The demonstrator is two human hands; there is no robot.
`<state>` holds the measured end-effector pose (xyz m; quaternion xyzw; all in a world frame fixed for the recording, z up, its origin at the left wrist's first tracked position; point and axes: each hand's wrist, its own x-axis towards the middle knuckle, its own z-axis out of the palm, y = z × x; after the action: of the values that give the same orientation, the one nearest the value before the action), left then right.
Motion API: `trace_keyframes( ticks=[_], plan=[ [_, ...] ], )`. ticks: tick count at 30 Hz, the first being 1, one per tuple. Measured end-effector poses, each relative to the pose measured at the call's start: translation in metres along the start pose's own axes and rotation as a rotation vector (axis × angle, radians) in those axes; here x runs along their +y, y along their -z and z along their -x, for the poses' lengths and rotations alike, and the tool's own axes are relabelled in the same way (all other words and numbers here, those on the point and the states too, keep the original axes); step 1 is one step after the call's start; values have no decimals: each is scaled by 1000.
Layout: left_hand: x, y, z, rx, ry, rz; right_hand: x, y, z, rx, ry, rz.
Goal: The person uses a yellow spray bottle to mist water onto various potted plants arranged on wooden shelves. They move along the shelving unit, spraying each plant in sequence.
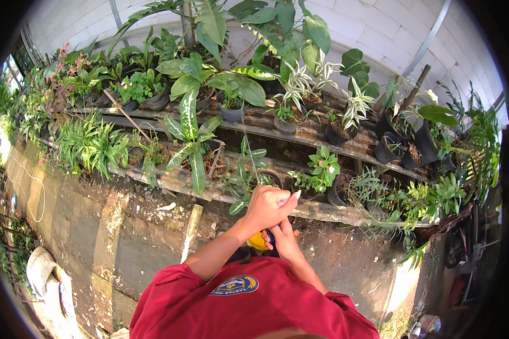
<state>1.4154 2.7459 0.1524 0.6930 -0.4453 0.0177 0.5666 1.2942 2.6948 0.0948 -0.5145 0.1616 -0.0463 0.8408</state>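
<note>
My left hand (271,203) is closed in a fist, its thumb pointing right, around what looks like a thin rod mostly hidden by the fingers. The rod's brownish tip (258,183) shows just beyond the knuckles. From there a thin pale streak (250,150) runs up toward a dark pot (230,109) on the upper shelf; whether it is a water jet or a wire, I cannot tell. Below and behind the fist, my right hand (285,239) grips a dark blue handle (271,239). Beside it, a round yellow object (258,241) is partly covered by my arm and shirt.
Potted plants crowd an upper corrugated shelf (288,137) and a lower one (322,212). A dumb cane (189,127) leans over the lower shelf. A white block wall (386,34) stands behind. A bamboo-like post (191,224) and a pale hose (43,190) are on the left.
</note>
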Motion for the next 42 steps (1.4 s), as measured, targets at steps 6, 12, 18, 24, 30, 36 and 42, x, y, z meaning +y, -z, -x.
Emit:
trace_keyframes(
  ticks=[6,12,18,24,30,36,42],
  plan=[
    [6,-12,36,-55,-27,107,28,9,33,36,-62,-31],
    [16,-15,73,-104,-75,98,73,20,66,-4,36,71],
    [30,-6,98,-108,-121,73,89,9,82,-31,91,103],
    [39,-3,130,-253,-99,20,119,-17,111,189,133,73],
    [13,-4,183,-497,-93,-62,153,-39,131,479,59,-67],
    [-2,32,231,-476,132,-16,170,-66,141,423,-152,-25],
    [-7,121,264,-259,261,61,178,-103,127,-99,-344,216]
  ],
)
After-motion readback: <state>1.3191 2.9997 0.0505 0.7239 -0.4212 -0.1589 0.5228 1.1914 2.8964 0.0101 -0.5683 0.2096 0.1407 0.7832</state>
